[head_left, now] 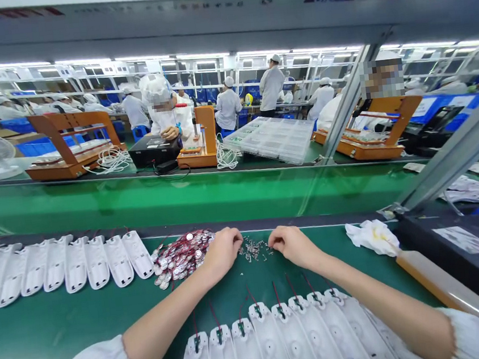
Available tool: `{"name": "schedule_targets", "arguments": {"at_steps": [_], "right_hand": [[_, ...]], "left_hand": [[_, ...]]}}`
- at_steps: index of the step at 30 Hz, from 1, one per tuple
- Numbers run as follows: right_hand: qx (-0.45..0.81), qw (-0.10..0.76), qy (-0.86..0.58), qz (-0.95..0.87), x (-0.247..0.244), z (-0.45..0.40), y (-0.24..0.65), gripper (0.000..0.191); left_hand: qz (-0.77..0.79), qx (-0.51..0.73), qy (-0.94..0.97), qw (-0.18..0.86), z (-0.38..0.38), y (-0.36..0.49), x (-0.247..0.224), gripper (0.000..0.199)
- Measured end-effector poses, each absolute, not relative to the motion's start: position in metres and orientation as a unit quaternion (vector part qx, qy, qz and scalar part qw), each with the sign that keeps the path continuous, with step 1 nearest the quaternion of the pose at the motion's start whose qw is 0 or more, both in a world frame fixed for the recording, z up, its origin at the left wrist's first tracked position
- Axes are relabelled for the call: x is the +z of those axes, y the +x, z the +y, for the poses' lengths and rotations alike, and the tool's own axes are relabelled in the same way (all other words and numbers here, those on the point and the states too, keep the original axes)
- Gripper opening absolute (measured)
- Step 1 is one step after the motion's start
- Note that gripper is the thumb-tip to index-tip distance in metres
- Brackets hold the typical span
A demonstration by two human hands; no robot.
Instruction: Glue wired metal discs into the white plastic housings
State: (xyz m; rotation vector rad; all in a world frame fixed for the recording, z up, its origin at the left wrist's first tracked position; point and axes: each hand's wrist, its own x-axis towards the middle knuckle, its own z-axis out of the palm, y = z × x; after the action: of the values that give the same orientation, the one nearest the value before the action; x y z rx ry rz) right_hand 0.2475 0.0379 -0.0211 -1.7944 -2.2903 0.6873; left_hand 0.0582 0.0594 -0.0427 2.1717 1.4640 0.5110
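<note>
Left hand (225,252) and right hand (291,246) are held at opposite sides of a loose scatter of small metal parts (254,249), with the fingers of each curled and drawn narrow; whether the tips meet, or a part is pinched between them, cannot be made out. The parts are spread on the green worktop (83,319), just right of the heap of wired discs (183,259) and beyond the near row of white shells (277,341). Their exact shape is too small to be told. By their look, they are judged very light, stiff and hardly to be harmed by a squeeze, but slick and easily flicked away. Each is best taken singly by its sides, between thumb and forefinger tips, from the thin edge of the scatter, where neighbours would be less disturbed.
</note>
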Motion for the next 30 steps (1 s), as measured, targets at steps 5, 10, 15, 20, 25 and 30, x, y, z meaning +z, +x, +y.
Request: {"name": "schedule_targets", "arguments": {"at_steps": [5,10,15,20,25,30], "right_hand": [[0.181,0.038,-0.551,-0.814,-0.022,0.025,0.245,0.014],[0.155,0.011,-0.558,-0.815,-0.024,0.03,0.258,0.013],[0.163,0.014,-0.567,-0.807,-0.019,0.028,0.264,0.009],[0.199,0.015,-0.581,-0.789,-0.022,0.022,0.239,0.012],[0.224,0.032,-0.596,-0.771,-0.026,0.026,0.234,0.013],[0.236,0.116,-0.599,-0.757,-0.006,0.019,0.257,0.007]], "left_hand": [[0.508,0.149,0.813,0.244,0.054,0.062,-0.037,0.015],[0.51,0.115,0.817,0.242,0.047,0.066,-0.036,0.013],[0.525,0.115,0.813,0.225,0.045,0.071,-0.033,0.007],[0.521,0.1,0.818,0.224,0.038,0.074,-0.039,0.004],[0.514,0.135,0.814,0.233,0.038,0.068,-0.041,0.009],[0.511,0.2,0.79,0.273,0.045,0.064,-0.034,0.01]]}}
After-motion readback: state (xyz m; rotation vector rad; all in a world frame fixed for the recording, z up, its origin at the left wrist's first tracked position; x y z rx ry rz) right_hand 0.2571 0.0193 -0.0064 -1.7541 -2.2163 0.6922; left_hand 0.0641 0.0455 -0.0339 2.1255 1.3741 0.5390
